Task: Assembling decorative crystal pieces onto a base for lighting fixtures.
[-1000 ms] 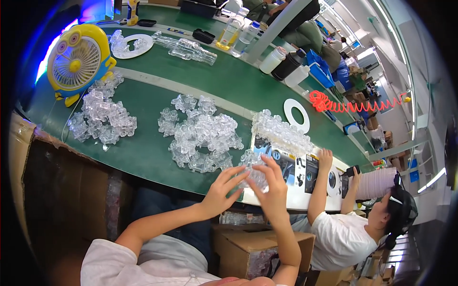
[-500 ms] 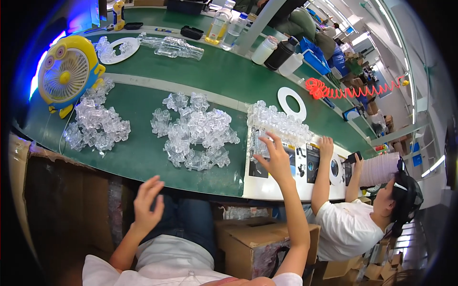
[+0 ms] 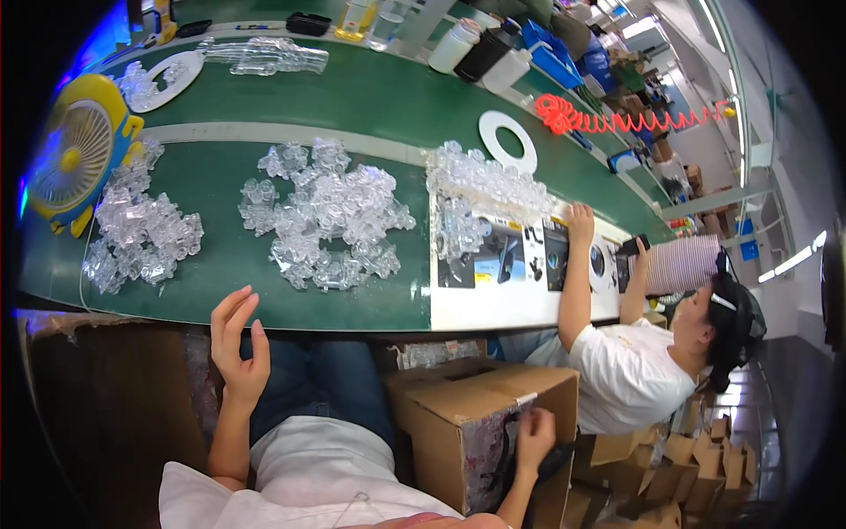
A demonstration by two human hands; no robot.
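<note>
One left hand (image 3: 240, 366), fingers (image 3: 221, 330) upward

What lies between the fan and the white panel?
In the head view: a small pile of clear parts beside the fan, then a larger pile nearer the white panel, both on the green table.

Beyond the left hand (image 3: 240, 357), a yellow fan (image 3: 72, 159) is standing leftward, and a red coil (image 3: 555, 114), possibly a hose, is stretching rightward.

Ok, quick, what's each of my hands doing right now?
Left hand: open, nothing seen in it.
Right hand: fingers curled at the cardboard box; cannot tell whether it holds anything.
</note>
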